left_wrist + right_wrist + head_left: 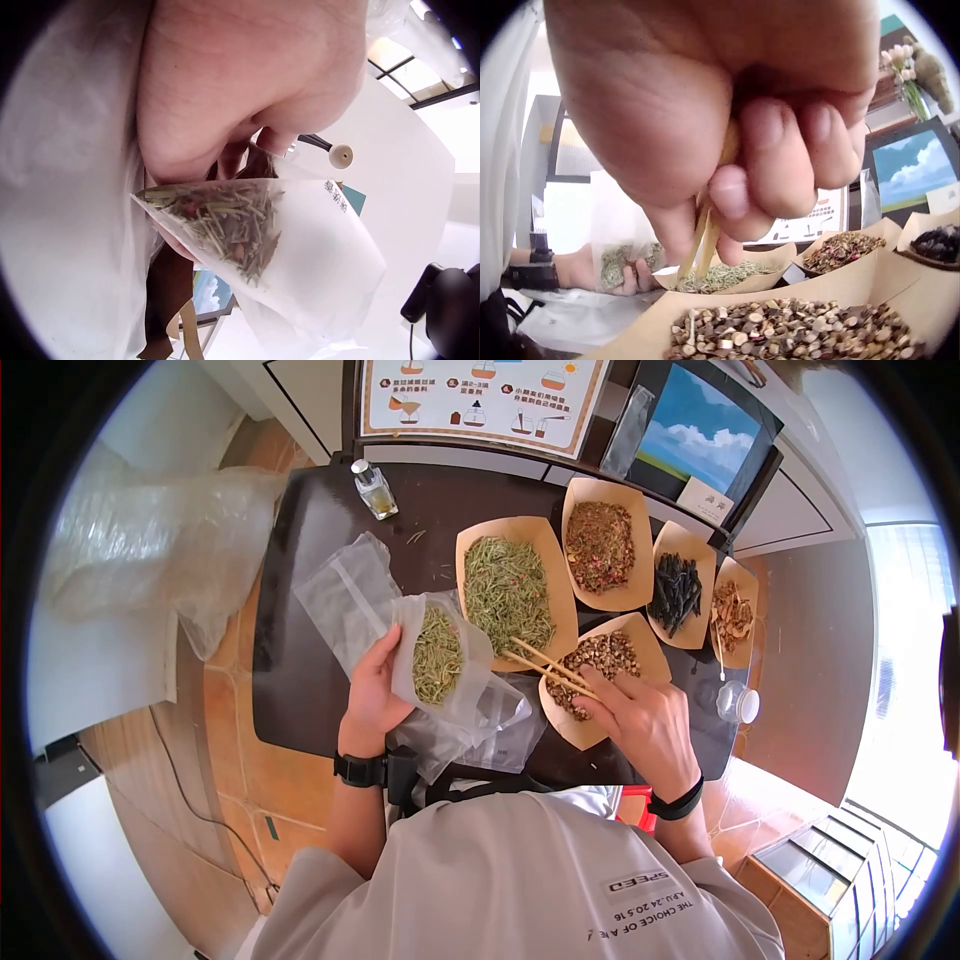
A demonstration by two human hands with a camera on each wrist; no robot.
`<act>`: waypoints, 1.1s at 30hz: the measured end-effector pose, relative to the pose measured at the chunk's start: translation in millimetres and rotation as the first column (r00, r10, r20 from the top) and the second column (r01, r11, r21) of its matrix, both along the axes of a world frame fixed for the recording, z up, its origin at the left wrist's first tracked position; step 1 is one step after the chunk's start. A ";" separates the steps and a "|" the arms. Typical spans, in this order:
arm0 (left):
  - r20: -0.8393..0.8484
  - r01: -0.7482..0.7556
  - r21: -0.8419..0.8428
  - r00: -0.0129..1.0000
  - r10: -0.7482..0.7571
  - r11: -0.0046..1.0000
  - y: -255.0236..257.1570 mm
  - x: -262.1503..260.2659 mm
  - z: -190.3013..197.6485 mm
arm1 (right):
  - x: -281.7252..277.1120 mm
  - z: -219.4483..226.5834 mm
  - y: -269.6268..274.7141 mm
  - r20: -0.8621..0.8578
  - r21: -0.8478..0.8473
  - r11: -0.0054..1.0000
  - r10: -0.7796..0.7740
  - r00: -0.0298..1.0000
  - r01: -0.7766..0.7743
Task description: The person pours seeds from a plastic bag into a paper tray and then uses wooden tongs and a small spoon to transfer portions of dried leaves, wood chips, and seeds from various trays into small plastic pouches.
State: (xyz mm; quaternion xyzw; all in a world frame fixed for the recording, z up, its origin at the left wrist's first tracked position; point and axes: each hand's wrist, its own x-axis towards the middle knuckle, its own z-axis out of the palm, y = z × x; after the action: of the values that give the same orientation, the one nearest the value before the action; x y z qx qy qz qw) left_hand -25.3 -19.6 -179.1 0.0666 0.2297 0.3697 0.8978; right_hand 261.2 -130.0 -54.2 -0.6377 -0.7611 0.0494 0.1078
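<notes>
My left hand [377,690] gripped the bag [474,678] just beside the paper tray [560,590] of green herbs [508,585], probably to keep both close. My right hand [648,718] pinched the chopsticks [550,665] over the chopped stems [608,657], slanted, apparently, so their tips pointed toward the herbs.

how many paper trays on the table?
5, in the head view: green-herb tray at left, reddish-brown-mix tray at back, black-piece tray right of that, tan-piece tray far right, chopped-stem tray in front, partly covered by the right hand. No others show.
</notes>
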 end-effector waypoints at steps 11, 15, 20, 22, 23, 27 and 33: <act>-0.027 -0.003 -0.025 1.000 0.003 1.000 -0.1 0.3 -2.1 | 3.3 -26.5 10.1 0.029 0.087 0.992 0.093 0.995 -0.095; -0.009 -0.001 -0.044 1.000 0.001 0.999 -0.5 0.3 -2.5 | 8.4 -30.5 10.4 -0.085 0.121 0.991 0.071 0.994 -0.061; -0.040 -0.001 0.006 0.999 0.001 1.000 -1.5 1.3 2.2 | 11.6 -21.3 9.7 -0.270 0.154 0.987 -0.004 0.963 0.047; -0.075 -0.008 0.018 0.997 0.009 1.000 -2.3 3.0 3.9 | 9.7 -11.5 8.7 -0.347 0.158 0.983 -0.029 0.937 0.089; -0.105 -0.003 0.044 0.994 0.008 0.999 -2.7 3.6 3.9 | 7.6 -3.2 7.8 -0.381 0.158 0.983 -0.027 0.924 0.094; -0.149 0.006 0.077 0.989 0.005 0.997 -2.4 4.2 3.7 | -9.1 20.1 9.1 -0.454 0.203 0.978 0.054 0.889 0.044; -0.042 -0.015 0.006 0.999 0.016 1.000 -1.2 0.6 1.2 | -19.5 17.9 12.4 -0.525 0.051 0.999 0.040 0.850 -0.015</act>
State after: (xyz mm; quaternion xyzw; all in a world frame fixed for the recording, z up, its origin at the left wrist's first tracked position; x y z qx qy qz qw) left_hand -24.7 -20.8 -178.0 0.0751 0.2482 0.3757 0.8897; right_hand 241.8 -117.5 -36.4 -0.5863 -0.7126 0.2063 0.3255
